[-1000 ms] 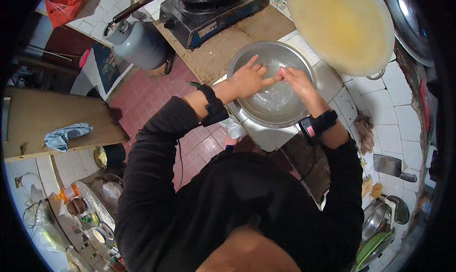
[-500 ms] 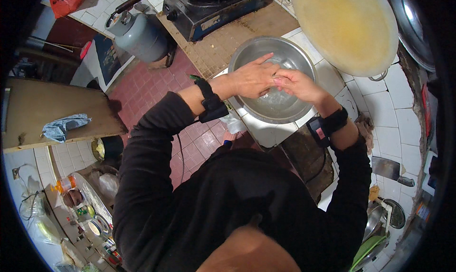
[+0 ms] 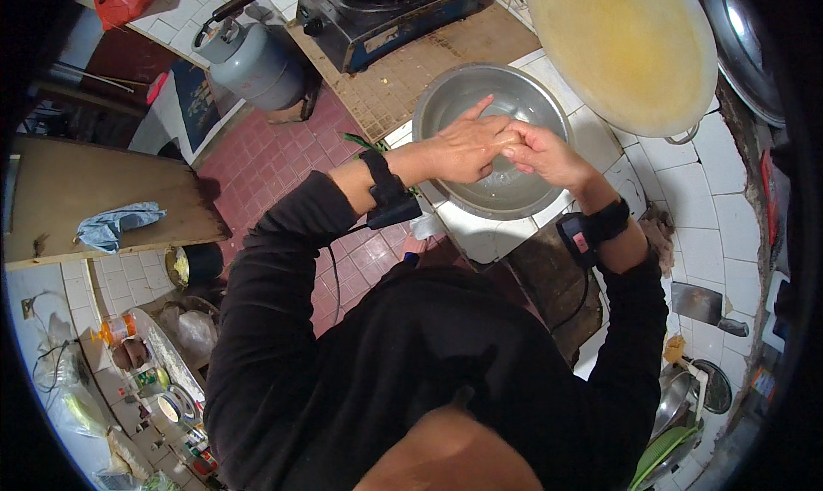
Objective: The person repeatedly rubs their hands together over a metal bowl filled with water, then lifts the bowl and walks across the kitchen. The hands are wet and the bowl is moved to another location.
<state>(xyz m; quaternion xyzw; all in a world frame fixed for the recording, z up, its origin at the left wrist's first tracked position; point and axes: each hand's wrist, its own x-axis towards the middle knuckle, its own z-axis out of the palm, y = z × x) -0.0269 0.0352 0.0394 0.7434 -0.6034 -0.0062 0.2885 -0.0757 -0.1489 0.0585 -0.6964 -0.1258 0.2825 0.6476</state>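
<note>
My left hand [image 3: 472, 151] and my right hand [image 3: 551, 156] meet above a round metal basin [image 3: 437, 87] with clear water [image 3: 504, 187] in the bottom. The left hand faces palm down; one outer finger is stretched away from the rest. The right hand is closed around the other fingers of the left, its thumb lying over them, so those fingertips are partly hidden. Neither hand shows any other object in it. Both wrists wear black straps with small dark boxes.
A gas stove [image 3: 390, 28] on a brown board stands beyond the basin, with a grey gas cylinder [image 3: 261, 69] left of it. A large round yellowish lid [image 3: 621, 49] leans at the right. A cleaver [image 3: 696, 303] lies on the white tiles [image 3: 677, 186].
The hands have shifted slightly against each other, the right hand's grip now further over the left fingers. The left forearm has moved a little right.
</note>
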